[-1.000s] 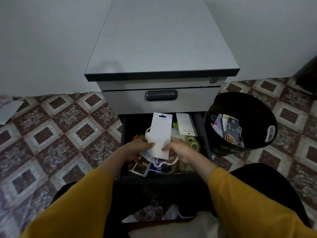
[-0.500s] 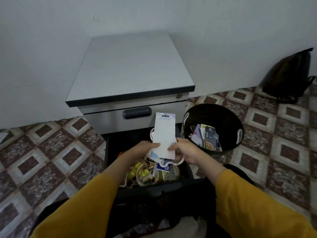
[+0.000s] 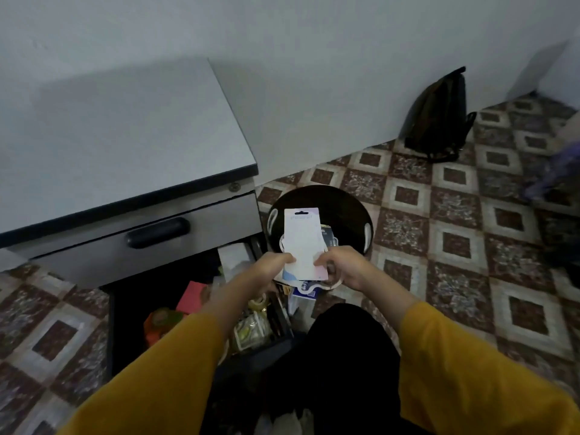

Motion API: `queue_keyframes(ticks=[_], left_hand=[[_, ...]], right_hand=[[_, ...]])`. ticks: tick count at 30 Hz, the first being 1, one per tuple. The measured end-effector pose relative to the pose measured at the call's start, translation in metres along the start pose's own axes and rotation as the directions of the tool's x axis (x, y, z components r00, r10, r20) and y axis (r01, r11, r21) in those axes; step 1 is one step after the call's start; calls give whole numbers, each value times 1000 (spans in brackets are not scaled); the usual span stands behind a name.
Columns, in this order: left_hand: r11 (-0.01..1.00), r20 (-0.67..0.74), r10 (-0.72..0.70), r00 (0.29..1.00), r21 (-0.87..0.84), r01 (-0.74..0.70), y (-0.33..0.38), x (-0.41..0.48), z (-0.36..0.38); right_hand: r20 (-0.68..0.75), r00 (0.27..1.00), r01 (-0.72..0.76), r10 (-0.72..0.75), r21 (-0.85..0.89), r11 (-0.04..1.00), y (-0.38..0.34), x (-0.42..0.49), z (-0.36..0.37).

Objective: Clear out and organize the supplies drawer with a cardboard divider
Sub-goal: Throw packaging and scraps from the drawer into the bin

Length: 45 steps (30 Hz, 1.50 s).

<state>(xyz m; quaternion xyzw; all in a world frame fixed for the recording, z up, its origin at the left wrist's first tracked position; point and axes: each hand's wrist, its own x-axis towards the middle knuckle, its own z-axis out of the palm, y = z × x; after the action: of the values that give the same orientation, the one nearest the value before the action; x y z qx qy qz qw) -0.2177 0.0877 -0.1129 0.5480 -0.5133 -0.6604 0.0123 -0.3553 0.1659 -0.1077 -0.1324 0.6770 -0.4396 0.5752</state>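
Grip of the left hand [image 3: 272, 267] and right hand [image 3: 342, 269] pinches a card stack [image 3: 303, 238] by its lower corners, upright toward the bin [image 3: 348, 202], apparently for discarding.

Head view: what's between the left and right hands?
A white packaging card, pinched at its lower edge by the left hand and right hand, overlapping the black bin. Head view.

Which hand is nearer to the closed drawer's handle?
Left. The left hand is right of the handle; the right hand is farther right, by the bin. Both hold the card.
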Motion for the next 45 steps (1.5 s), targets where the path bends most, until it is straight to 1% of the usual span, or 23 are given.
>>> queue_keyframes(ticks=[2, 4, 9, 12, 15, 17, 18, 19, 21, 22, 25, 30, 34, 36, 39, 41, 45], left_hand=[[1000, 2, 23, 1000, 16, -24, 8, 14, 11], [999, 14, 42, 999, 32, -42, 17, 31, 24], [999, -28, 53, 998, 14, -53, 33, 64, 39], [998, -71, 64, 995, -12, -65, 43, 86, 42], [992, -97, 113, 989, -48, -118, 52, 101, 40], [986, -88, 164, 983, -16, -166, 53, 110, 38], [980, -80, 195, 978, 52, -191, 51, 112, 36], [965, -71, 222, 973, 157, -209, 48, 115, 34], [918, -42, 240, 970, 334, -213, 39, 122, 27], [907, -21, 236, 972, 363, -212, 37, 123, 23], [909, 15, 237, 971, 350, -227, 29, 120, 18], [913, 52, 244, 968, 324, -248, 26, 96, 11], [904, 47, 283, 958, 321, -282, 24, 65, -2], [908, 21, 293, 956, 308, -285, 19, 49, -12], [909, -40, 304, 952, 312, -278, 4, 19, -32], [911, -99, 311, 945, 316, -266, -9, 0, -46], [944, -177, 287, 941, 218, -247, -41, -35, -77]], right_hand=[[-31, 1000, -6, 7, 35, 999, -3, 9, -15], [-50, 999, -19, 21, 31, 999, -5, 20, -31], [-100, 995, 4, -2, 18, 1000, -17, 49, -52], [-104, 995, 11, -9, 19, 1000, -24, 71, -57], [-85, 996, -1, 7, 69, 998, -31, 92, -60], [-140, 990, -11, 23, 87, 996, -32, 102, -60], [-185, 983, 4, 3, 38, 999, -32, 104, -59], [-219, 975, 9, -27, -80, 997, -29, 108, -60], [-253, 962, 0, -104, -377, 926, -23, 108, -63], [-254, 957, 11, -141, -453, 891, -21, 106, -64], [-230, 954, 52, -193, -506, 861, -12, 104, -64], [-207, 958, 70, -198, -501, 863, -11, 88, -47], [-160, 950, 161, -269, -488, 858, -17, 66, -26], [-159, 937, 209, -312, -460, 863, -18, 54, -14], [-93, 927, 293, -364, -427, 855, -16, 34, 7], [-42, 922, 329, -384, -437, 837, -13, 20, 24], [25, 914, 371, -404, -453, 811, -2, 1, 59]])
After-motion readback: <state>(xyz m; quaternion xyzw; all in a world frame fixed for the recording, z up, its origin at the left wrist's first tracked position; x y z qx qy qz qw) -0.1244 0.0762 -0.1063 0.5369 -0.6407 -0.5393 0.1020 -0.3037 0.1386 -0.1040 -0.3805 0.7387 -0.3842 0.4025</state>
